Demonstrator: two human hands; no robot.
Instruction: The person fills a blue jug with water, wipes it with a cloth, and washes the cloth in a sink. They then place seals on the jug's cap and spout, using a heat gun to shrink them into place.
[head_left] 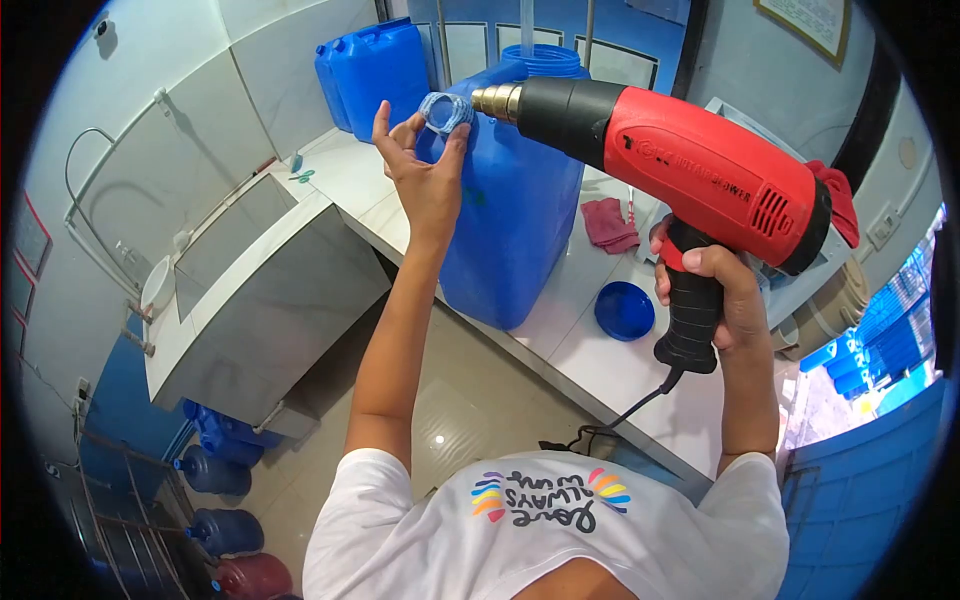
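Note:
My right hand (738,285) is wrapped round the black handle of a red and black heat gun (690,160). Its metal nozzle points left, close beside a pale blue, clear-looking plastic seal (446,113) at the upper left of a large blue water jug (510,230). My left hand (425,185) pinches this ring-shaped seal between thumb and fingers, with the index finger raised. The jug stands upright on the white tiled counter (570,345). Whatever lies under the seal is hard to make out.
Another blue jug (375,75) stands at the back. A blue bowl (624,311) and a red cloth (608,225) lie right of the jug. The gun's black cord (625,413) trails over the counter's edge. Left is a tiled sink (235,250); several bottles (225,531) sit below.

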